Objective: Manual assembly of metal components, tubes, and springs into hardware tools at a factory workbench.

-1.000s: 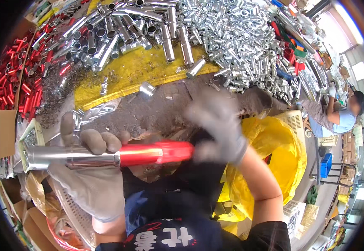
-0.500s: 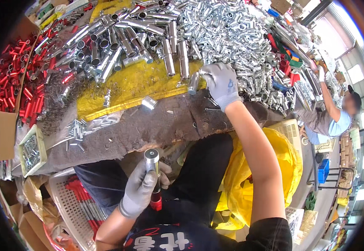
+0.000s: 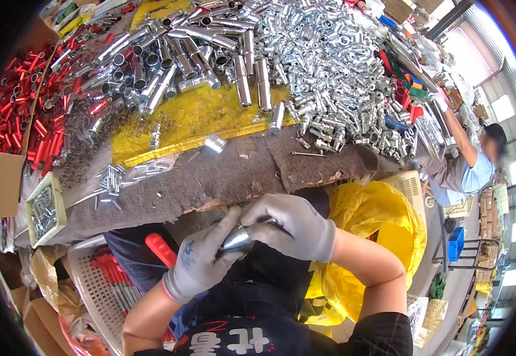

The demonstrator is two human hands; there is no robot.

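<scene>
Both hands wear grey-white work gloves and meet above my lap. My left hand (image 3: 204, 255) is closed around a chrome metal tube (image 3: 236, 239), which lies tilted. A red grip (image 3: 160, 249) sticks out to the left behind that hand and seems to be the same tool's handle. My right hand (image 3: 290, 228) curls its fingers over the tube's upper right end. Whether it also pinches a small part there is hidden. On the bench edge ahead stand a short chrome cylinder (image 3: 276, 117) and a loose metal sleeve (image 3: 215, 143).
Heaps of small metal fittings (image 3: 335, 65) and chrome tubes (image 3: 181, 59) cover the bench. Red tubes (image 3: 38, 130) fill the far left. A tray of pins (image 3: 45, 213), a crate of red-handled tools (image 3: 89, 261) and a yellow sack (image 3: 382, 207) surround me. Another person (image 3: 477, 157) works at right.
My right hand has come back from the bench pile to the tube in my lap. The left hand has tipped the tool, so its red grip now points left.
</scene>
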